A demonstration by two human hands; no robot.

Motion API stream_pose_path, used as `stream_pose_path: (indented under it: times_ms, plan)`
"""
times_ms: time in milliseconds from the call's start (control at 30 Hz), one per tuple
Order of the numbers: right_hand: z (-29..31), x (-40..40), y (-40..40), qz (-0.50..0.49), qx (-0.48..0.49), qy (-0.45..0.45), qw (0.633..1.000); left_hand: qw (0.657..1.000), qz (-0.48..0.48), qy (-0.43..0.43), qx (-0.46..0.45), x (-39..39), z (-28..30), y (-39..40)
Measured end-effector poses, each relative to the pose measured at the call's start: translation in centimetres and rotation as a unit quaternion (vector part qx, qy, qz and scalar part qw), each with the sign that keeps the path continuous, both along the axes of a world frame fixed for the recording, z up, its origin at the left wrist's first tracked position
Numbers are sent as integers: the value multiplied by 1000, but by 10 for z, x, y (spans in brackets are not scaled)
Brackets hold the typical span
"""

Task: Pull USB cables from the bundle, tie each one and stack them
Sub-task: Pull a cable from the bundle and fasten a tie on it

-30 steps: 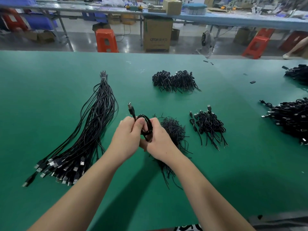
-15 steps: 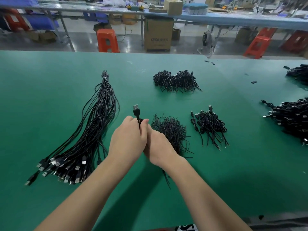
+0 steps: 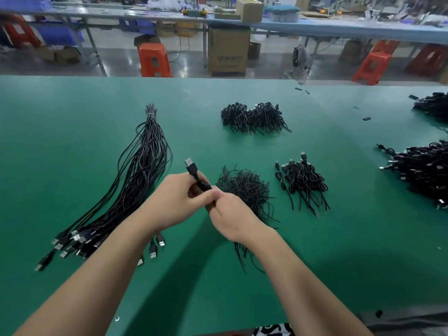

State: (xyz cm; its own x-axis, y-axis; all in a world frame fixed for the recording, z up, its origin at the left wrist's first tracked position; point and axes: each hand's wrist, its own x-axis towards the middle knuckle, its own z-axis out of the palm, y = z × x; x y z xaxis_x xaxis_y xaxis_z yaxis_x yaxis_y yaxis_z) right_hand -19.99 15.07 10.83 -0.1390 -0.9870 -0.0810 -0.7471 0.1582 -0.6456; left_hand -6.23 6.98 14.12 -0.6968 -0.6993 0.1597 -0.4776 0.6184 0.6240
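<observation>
A coiled black USB cable (image 3: pixel 194 172) is pinched between both hands above the green table (image 3: pixel 97 122), its plug sticking up and left. My left hand (image 3: pixel 177 200) grips the coil from the left. My right hand (image 3: pixel 228 212) grips it from the right, fingers closed on it. The long bundle of black USB cables (image 3: pixel 135 180) lies to the left, tied at its far end, plugs toward me. A loose heap of thin black ties (image 3: pixel 244 187) lies just behind my right hand. The small stack of tied cables (image 3: pixel 303 180) sits to the right.
Another pile of tied cables (image 3: pixel 254 116) lies farther back at centre. Large cable piles (image 3: pixel 421 166) sit at the right edge. Beyond the table's far edge stand orange stools (image 3: pixel 154 59) and a cardboard box (image 3: pixel 229 53).
The coil has been squeezed tighter between my hands; the open loop seen earlier is now mostly hidden. The plug tilted left, then stayed up. My hands came closer together.
</observation>
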Motion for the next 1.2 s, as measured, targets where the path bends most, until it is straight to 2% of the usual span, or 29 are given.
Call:
stream_pose_path:
  times_ms: [167, 367, 467, 600, 667, 767, 900, 933, 1033, 1067, 1100, 1133, 1167, 1200]
  plan:
    - [0, 0, -1, 11, 1, 16, 1000, 998, 20, -12, -59, -2, 6, -5]
    - [-4, -2, -1, 13, 6, -5, 1000, 998, 13, -41, -40, -8, 8, -9]
    - [-5, -1, -1, 11, 7, -123, 992, 999, 16, -47, -21, -11, 7, -11]
    - [-6, -3, -2, 13, -16, -279, 960, 999, 17, -37, -4, -13, 7, -14]
    - [-7, -3, -3, 6, -24, -320, 947, 999, 22, -18, 17, -14, 7, -18]
    - [-8, -5, -5, -12, -43, -226, 973, 994, 31, 33, 104, -17, 6, -19]
    - [-7, -12, -6, -55, -83, -150, 984, 962, 33, 131, 239, -25, -1, -18]
    - [-7, -14, -7, -57, -91, -130, 986, 948, 16, 159, 274, -27, -4, -18]
    - [-9, -27, -7, -85, -109, -113, 984, 880, -29, 236, 410, -25, -17, -25]
    - [-9, -32, -6, -100, -106, -114, 983, 885, -15, 217, 411, -23, -27, -28]
    - [-9, -38, -4, -113, -97, -113, 982, 918, 16, 157, 364, -23, -40, -29]
    - [-10, -43, -3, -124, -86, -112, 982, 954, 50, 70, 287, -23, -55, -29]
    - [-10, -47, -1, -132, -78, -115, 981, 974, 76, -19, 214, -24, -72, -27]
    - [-10, -50, 1, -138, -72, -123, 980, 978, 90, -86, 170, -26, -87, -22]
